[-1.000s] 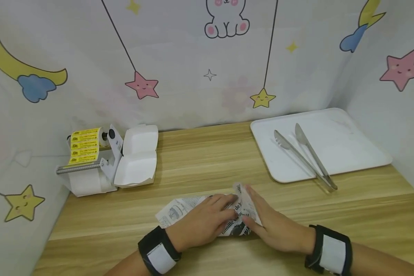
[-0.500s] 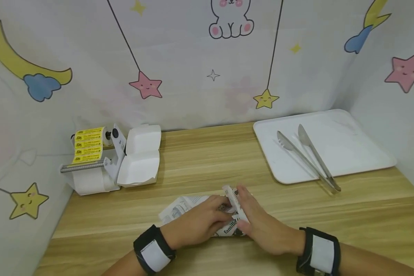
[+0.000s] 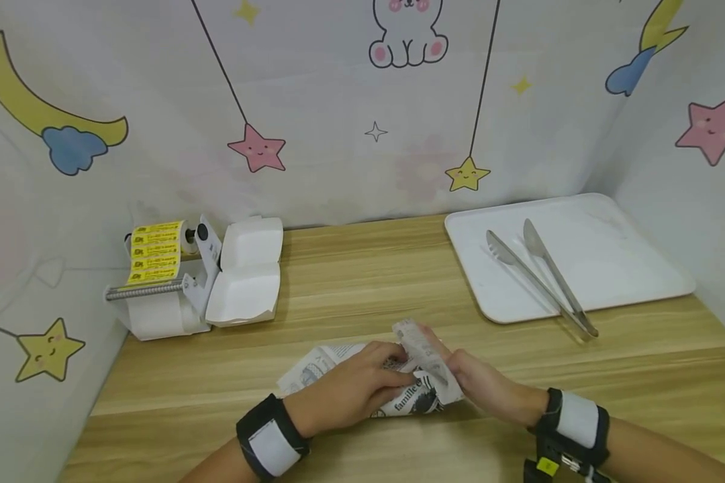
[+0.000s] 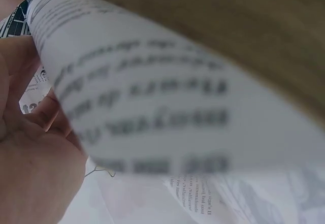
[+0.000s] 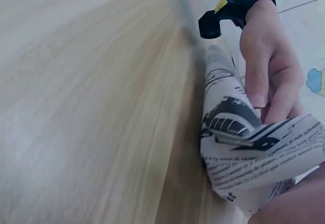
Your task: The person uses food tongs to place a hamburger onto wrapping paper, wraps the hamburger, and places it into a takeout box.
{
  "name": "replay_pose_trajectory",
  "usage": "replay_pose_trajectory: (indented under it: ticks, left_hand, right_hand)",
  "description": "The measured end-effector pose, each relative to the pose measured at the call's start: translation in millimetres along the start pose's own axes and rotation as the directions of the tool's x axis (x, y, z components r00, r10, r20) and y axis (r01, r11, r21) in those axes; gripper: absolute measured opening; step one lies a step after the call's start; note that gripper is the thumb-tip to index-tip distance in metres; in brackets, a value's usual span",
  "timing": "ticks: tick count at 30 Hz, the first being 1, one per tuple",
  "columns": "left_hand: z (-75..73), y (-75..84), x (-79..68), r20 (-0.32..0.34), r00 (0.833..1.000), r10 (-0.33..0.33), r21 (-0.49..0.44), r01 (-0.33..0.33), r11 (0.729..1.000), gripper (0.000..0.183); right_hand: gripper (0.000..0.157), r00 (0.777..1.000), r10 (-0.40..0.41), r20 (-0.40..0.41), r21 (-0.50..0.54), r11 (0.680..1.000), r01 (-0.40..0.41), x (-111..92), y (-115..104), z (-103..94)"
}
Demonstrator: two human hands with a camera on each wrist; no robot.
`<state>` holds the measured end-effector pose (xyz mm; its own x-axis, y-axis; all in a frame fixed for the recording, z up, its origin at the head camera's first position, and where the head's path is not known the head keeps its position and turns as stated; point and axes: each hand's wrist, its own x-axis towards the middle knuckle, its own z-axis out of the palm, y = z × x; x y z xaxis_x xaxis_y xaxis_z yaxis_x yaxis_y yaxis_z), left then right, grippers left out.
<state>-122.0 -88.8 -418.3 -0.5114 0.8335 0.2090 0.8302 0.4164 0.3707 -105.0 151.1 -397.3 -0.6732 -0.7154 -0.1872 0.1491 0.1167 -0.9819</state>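
A bundle of newsprint-patterned wrapping paper [image 3: 407, 399] lies on the wooden table, a loose sheet end spreading to its left. My left hand [image 3: 362, 382] grips the bundle from above, thumb and fingers curled over it, as the right wrist view of the left hand [image 5: 274, 61] also shows. At the right end, a paper flap [image 3: 425, 355] stands raised. Behind that flap is my right hand [image 3: 495, 386], touching it, most of its fingers hidden by the paper. A curved sheet of the paper [image 4: 147, 92] fills much of the left wrist view. Whatever the paper encloses is hidden.
At the back left stand a label dispenser [image 3: 163, 278] with yellow labels and an open white takeaway box [image 3: 244, 288]. To the back right, metal tongs [image 3: 544, 282] lie across a white tray [image 3: 634, 268], their end over its front edge. A patterned cloth wall [image 3: 332, 168] closes the back.
My right hand first moves left against the raised flap, then turns and shifts slightly back right, the flap now in front of its fingers. The left hand stays nearly in place.
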Motion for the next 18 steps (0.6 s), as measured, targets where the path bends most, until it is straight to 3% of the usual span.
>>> replay_pose_trajectory:
  ticks: [3, 5, 10, 14, 18]
  left_hand:
    - [-0.5, 0.7, -1.1, 0.012, 1.000, -0.021, -0.011, 0.021, 1.000, 0.033]
    - [-0.5, 1.3, -2.9, 0.021, 0.999, -0.038, -0.018, 0.038, 0.999, 0.038]
    - [0.3, 0.4, -6.6, 0.018, 0.998, -0.059, -0.066, 0.061, 0.996, 0.048]
    - [0.6, -3.1, -6.8, 0.027, 0.997, -0.071, -0.167, 0.074, 0.983, 0.046]
    - [0.8, -3.8, -5.3, 0.047, 0.989, -0.143, -0.277, 0.151, 0.949, 0.047]
  right_hand:
    - [0.066, 1.000, -0.004, -0.012, -0.136, 0.991, 0.003, 0, 5, -1.2]
    - [0.067, 0.999, -0.016, -0.036, -0.253, 0.968, 0.007, -1, 9, 0.0]
    - [0.080, 0.993, -0.089, -0.081, -0.532, 0.846, 0.033, -2, 17, 2.6]
    - [0.089, 0.986, -0.133, -0.103, -0.603, 0.797, 0.045, -1, 20, 3.7]
    - [0.092, 0.980, -0.168, -0.103, -0.638, 0.768, 0.065, 2, 21, 4.6]
